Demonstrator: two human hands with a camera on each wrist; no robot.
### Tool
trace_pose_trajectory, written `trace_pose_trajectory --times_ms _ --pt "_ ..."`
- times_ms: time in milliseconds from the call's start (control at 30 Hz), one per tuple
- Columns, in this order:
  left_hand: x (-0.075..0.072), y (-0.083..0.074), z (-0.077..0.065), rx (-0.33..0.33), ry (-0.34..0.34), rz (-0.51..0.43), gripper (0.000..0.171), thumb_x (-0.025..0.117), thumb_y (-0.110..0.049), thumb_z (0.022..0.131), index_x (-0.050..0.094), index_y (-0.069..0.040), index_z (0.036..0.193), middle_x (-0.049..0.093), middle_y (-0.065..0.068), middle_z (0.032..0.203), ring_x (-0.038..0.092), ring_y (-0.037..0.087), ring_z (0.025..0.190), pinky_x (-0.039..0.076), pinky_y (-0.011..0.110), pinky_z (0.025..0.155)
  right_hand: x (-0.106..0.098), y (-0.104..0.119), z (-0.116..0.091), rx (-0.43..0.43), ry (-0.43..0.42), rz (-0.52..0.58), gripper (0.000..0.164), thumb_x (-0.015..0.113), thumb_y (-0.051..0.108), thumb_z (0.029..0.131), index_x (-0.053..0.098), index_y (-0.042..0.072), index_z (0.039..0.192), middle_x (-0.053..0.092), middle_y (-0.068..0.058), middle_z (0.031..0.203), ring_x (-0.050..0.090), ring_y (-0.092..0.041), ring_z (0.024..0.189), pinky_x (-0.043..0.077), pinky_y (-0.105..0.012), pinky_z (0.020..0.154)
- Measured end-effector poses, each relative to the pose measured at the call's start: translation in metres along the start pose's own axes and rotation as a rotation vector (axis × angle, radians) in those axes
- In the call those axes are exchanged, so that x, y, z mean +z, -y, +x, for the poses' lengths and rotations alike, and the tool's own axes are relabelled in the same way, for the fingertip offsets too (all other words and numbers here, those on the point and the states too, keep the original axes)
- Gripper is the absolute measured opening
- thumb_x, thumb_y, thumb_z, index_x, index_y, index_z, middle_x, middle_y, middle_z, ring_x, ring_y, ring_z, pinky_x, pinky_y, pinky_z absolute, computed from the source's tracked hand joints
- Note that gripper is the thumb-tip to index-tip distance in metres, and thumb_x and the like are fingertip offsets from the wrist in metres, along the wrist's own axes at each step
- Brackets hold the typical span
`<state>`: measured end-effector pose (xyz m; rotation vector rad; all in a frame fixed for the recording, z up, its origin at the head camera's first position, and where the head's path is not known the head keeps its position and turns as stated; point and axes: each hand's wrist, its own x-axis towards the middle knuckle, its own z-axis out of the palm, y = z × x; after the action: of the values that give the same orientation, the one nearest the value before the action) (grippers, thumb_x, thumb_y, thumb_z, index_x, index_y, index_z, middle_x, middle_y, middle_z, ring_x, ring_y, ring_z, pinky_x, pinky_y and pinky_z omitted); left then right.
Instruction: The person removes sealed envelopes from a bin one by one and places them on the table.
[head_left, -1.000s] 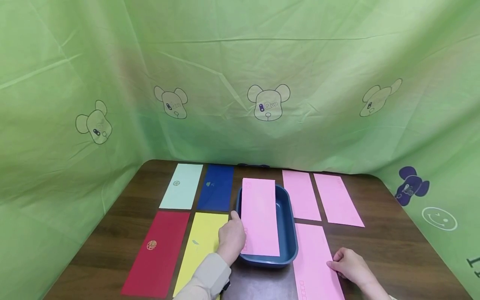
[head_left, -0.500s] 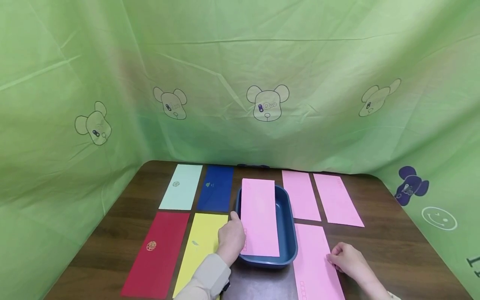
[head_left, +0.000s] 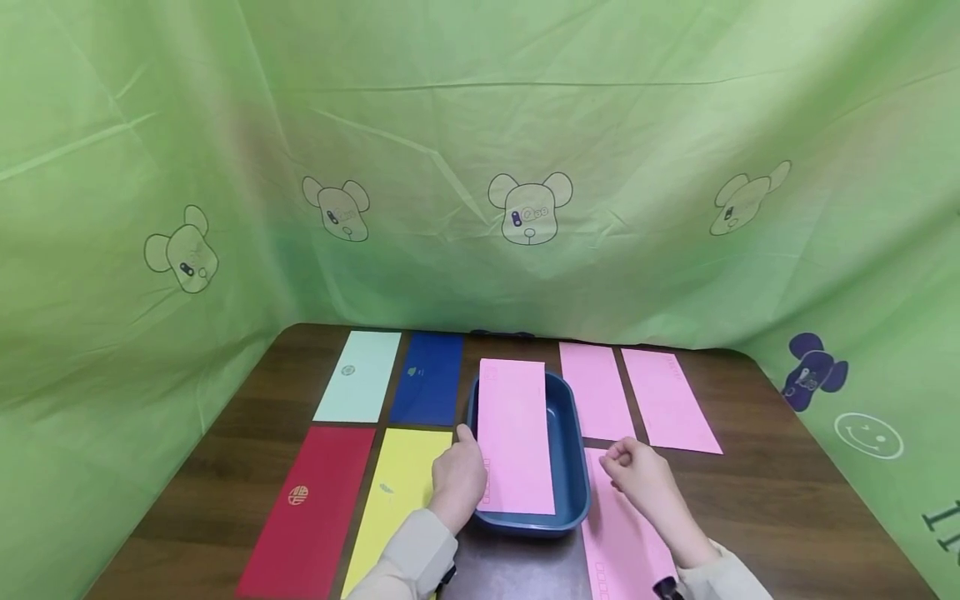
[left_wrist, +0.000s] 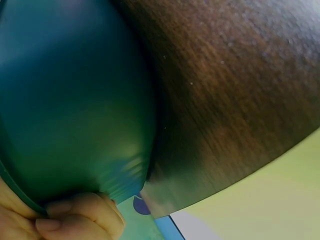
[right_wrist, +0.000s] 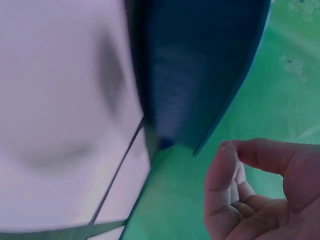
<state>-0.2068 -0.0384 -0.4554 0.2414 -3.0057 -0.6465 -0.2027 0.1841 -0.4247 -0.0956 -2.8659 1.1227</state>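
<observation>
My left hand [head_left: 459, 473] grips the left rim of a dark blue plastic tray [head_left: 567, 467]; the left wrist view shows its fingers [left_wrist: 87, 212] curled at the rim. A pink envelope [head_left: 513, 433] lies lengthwise over the tray's left part, its lower edge just inside the near rim. My right hand [head_left: 639, 475] hovers above another pink envelope [head_left: 618, 537], right of the tray. Thumb and forefinger meet at the tips, with nothing visible between them, as the right wrist view also shows. The right hand and sleeve cover part of that envelope.
Two more pink envelopes [head_left: 596, 392] [head_left: 670, 400] lie at the back right. On the left are a pale mint envelope [head_left: 360, 379], a blue one [head_left: 426, 379], a red one [head_left: 307, 508] and a yellow one [head_left: 397, 492]. A green printed curtain [head_left: 525, 125] encloses the wooden table [head_left: 787, 517].
My right hand has left the right edge of the near pink envelope and moved left and up, over that envelope toward the tray. The left hand keeps its grip on the rim.
</observation>
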Motion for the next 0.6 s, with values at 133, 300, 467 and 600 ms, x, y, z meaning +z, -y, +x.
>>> trace_pose_trajectory --times_ms 133,300,467,600 --pt "0.000 0.001 0.000 0.007 -0.002 0.002 0.025 0.061 -0.007 0.084 0.040 -0.001 0.096 0.045 0.010 0.050 0.045 0.020 0.042 0.038 0.028 0.043 0.013 0.019 0.002 -0.045 -0.035 0.037 0.010 0.064 0.007 0.080 0.059 -0.002 0.079 0.060 -0.006 0.063 0.056 -0.012 0.052 0.047 -0.027 0.051" --pt "0.000 0.002 0.001 0.016 -0.008 0.010 0.024 0.060 -0.008 0.085 0.040 -0.001 0.094 0.044 0.009 0.049 0.045 0.019 0.042 0.037 0.027 0.042 0.036 0.036 0.003 -0.118 -0.055 0.044 0.008 0.066 0.006 0.079 0.061 0.000 0.077 0.058 -0.006 0.063 0.051 -0.011 0.053 0.045 -0.027 0.050" --pt "0.001 0.002 0.002 0.006 -0.002 0.003 0.024 0.061 -0.008 0.084 0.040 -0.002 0.095 0.044 0.008 0.049 0.044 0.019 0.042 0.037 0.027 0.042 0.059 0.044 -0.001 -0.157 -0.002 0.031 0.007 0.065 0.005 0.080 0.061 0.000 0.081 0.058 -0.006 0.065 0.049 -0.012 0.055 0.048 -0.027 0.052" --pt "0.001 0.001 0.001 0.003 0.003 -0.003 0.024 0.061 -0.008 0.084 0.040 -0.002 0.095 0.044 0.008 0.050 0.045 0.019 0.042 0.038 0.027 0.042 0.072 0.045 -0.001 -0.188 0.010 -0.015 0.008 0.065 0.004 0.080 0.060 -0.001 0.083 0.058 -0.008 0.068 0.050 -0.013 0.057 0.048 -0.029 0.053"
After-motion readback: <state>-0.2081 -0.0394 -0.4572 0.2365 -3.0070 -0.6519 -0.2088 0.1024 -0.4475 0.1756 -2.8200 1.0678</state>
